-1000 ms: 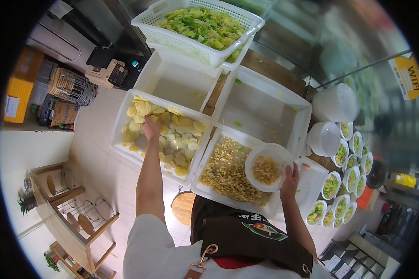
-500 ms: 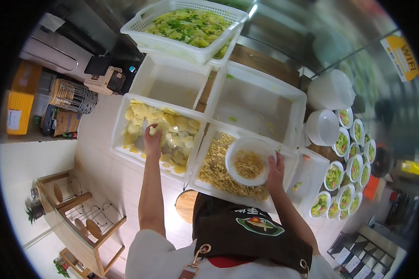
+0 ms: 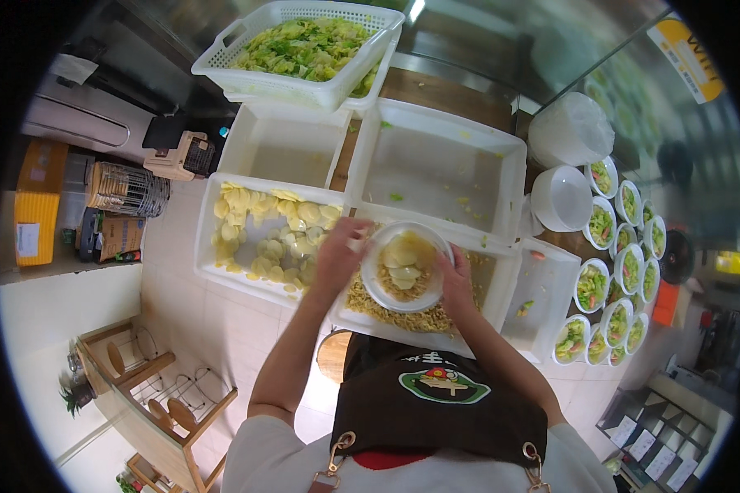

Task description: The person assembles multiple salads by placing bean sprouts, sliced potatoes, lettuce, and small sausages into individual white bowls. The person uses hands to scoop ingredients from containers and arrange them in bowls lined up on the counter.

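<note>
My right hand (image 3: 459, 283) is closed on the right rim of a round white bowl (image 3: 399, 307), held over a white tray (image 3: 386, 330) of tan, shredded-looking food (image 3: 368, 297). Inside the bowl, pale yellow slices (image 3: 403, 256), like potato, lie on top of the same tan food. My left hand (image 3: 339, 253) is at the bowl's left edge, its fingers smeared by motion; whether they hold anything cannot be made out. To its left is another white tray (image 3: 203, 238) with many pale yellow round slices (image 3: 279, 246).
Behind are two white trays, one smaller (image 3: 292, 156) and one large (image 3: 444, 181) with green scraps. A white basket (image 3: 214, 70) of chopped greens stands far left. Stacked white bowls (image 3: 563, 197) and several filled bowls (image 3: 590, 286) stand at right, beside a narrow tray (image 3: 543, 287).
My left hand has left the slice tray and moved right to the bowl. Pale slices now lie in the bowl, which my right hand has shifted slightly left.
</note>
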### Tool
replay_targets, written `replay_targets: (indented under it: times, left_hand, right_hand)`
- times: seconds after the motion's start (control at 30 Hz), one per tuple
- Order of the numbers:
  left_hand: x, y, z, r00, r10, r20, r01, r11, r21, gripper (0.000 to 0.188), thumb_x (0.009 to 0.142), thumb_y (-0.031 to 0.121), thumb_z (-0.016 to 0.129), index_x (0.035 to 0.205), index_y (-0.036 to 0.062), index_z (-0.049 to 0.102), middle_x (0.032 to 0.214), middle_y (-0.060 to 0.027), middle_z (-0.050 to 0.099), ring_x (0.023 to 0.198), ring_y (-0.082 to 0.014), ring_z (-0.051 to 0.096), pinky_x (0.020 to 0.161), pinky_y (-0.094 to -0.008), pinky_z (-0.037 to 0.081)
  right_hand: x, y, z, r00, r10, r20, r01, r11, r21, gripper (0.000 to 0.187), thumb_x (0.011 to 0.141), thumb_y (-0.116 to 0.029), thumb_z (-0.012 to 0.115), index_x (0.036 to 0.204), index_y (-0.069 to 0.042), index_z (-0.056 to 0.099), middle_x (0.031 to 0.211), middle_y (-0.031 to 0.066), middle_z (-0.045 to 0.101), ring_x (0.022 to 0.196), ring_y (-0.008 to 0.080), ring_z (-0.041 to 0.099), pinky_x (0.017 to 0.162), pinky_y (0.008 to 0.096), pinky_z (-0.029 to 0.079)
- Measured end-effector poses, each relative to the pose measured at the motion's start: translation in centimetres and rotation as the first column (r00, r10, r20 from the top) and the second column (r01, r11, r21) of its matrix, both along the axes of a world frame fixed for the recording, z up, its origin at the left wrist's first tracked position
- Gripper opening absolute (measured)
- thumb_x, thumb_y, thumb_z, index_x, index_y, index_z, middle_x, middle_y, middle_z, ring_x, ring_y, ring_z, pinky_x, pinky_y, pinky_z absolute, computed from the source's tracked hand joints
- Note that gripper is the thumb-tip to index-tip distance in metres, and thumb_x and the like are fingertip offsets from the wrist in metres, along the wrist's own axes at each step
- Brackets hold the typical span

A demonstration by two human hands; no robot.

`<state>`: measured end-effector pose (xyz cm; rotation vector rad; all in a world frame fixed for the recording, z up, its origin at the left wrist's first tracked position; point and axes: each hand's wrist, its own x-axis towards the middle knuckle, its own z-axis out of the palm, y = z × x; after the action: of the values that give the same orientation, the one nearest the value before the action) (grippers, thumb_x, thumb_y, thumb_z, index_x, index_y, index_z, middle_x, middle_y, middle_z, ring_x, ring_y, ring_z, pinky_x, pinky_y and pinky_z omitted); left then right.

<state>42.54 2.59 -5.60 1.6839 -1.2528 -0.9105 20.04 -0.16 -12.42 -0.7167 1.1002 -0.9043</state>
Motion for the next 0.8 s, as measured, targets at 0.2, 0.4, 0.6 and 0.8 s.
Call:
replay_targets:
  times: [0.2, 0.4, 0.6, 0.8]
  left_hand:
    - [11.9, 0.0, -14.2, 0.652, 0.027, 0.757, -0.162, 0.981, 0.105, 0.041, 0.071, 0.019, 0.071, 0.108, 0.0113, 0.056, 0.111, -0.0135, 0.051, 0.098, -0.0295, 0.051, 0.085, -0.0387, 0.043]
    - [7.5, -1.3, -14.0, 0.725, -0.007, 0.688, -0.260, 0.923, 0.283, 0.039, 0.071, 0.018, 0.071, 0.107, 0.0110, 0.056, 0.113, -0.0145, 0.047, 0.098, -0.0307, 0.050, 0.081, -0.0395, 0.045]
    - [12.7, 3.5, -17.9, 0.889, 0.341, 0.304, -0.362, 0.932, 0.014, 0.021, 0.078, 0.008, 0.063, 0.099, 0.0073, 0.058, 0.086, -0.0072, 0.057, 0.074, -0.0186, 0.056, 0.065, -0.0329, 0.048]
    - [8.1, 3.4, -5.1, 0.882, 0.373, -0.288, -0.314, 0.921, 0.230, 0.010, 0.081, 0.003, 0.059, 0.089, 0.0096, 0.060, 0.076, 0.0021, 0.057, 0.060, -0.0041, 0.051, 0.052, -0.0195, 0.044]
  right_hand:
    - [-3.4, 0.7, 0.2, 0.995, -0.089, -0.035, 0.090, 0.995, 0.038, 0.028, 0.091, -0.008, 0.047, 0.118, 0.000, 0.049, 0.107, 0.0043, 0.056, 0.095, 0.0097, 0.052, 0.084, 0.0234, 0.042]
    - [-5.5, 1.4, -1.1, 0.986, -0.159, -0.041, 0.161, 0.986, 0.042, 0.027, 0.091, -0.009, 0.048, 0.117, -0.002, 0.050, 0.106, 0.0044, 0.057, 0.094, 0.0110, 0.053, 0.084, 0.0251, 0.043]
    - [-5.6, 1.3, -0.9, 0.989, -0.134, -0.070, 0.133, 0.991, -0.013, 0.025, 0.091, -0.008, 0.047, 0.115, -0.001, 0.051, 0.104, 0.0027, 0.056, 0.095, 0.0094, 0.051, 0.085, 0.0232, 0.040]
    - [-5.1, 0.9, -1.3, 0.993, -0.116, 0.029, 0.117, 0.992, -0.048, 0.023, 0.091, -0.008, 0.048, 0.113, -0.002, 0.052, 0.104, 0.0029, 0.057, 0.094, 0.0097, 0.052, 0.085, 0.0234, 0.041]
